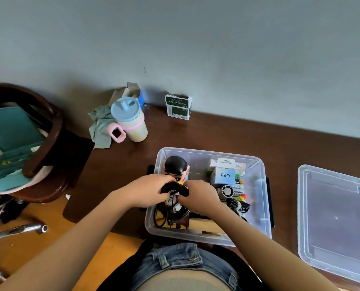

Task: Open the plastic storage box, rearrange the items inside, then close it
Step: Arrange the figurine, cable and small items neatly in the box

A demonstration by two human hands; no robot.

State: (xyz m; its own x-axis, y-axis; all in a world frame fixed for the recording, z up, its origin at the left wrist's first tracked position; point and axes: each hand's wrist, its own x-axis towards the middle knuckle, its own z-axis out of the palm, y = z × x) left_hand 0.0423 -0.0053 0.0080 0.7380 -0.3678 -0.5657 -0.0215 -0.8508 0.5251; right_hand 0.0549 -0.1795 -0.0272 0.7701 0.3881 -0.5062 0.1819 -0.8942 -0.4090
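Open clear storage box (261, 198) on the brown desk (120, 164), lid (334, 219) off and lying well apart to the right. Above its left half, left hand (147, 191) and right hand (200, 196) curled together around a black coiled cable (176, 189), just in front of a black-haired cartoon figure (176, 166) in the box.

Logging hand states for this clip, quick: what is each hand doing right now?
Left hand: fingers curled, gripping the black bundle over the open storage box.
Right hand: fingers curled, gripping the same black bundle from the other side.
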